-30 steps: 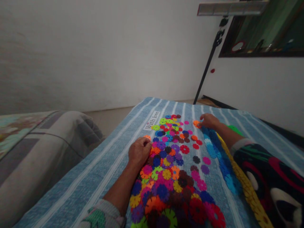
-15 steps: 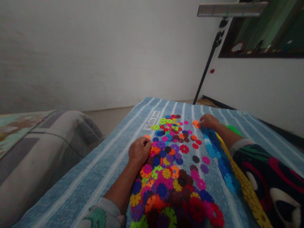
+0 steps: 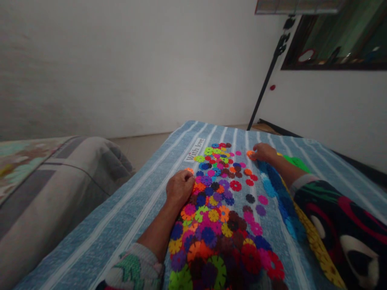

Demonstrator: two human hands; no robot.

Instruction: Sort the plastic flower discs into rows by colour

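Orange notched discs touch the right hand at one o'clock of the mixed disc pile; whether pinched, I cannot tell. The left hand curls at ten, grip hidden. Blue discs line three o'clock, seemingly set apart by colour.

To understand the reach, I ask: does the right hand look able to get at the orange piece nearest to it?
Probably yes: the orange piece lies close by the right hand, and nothing visible blocks the way.
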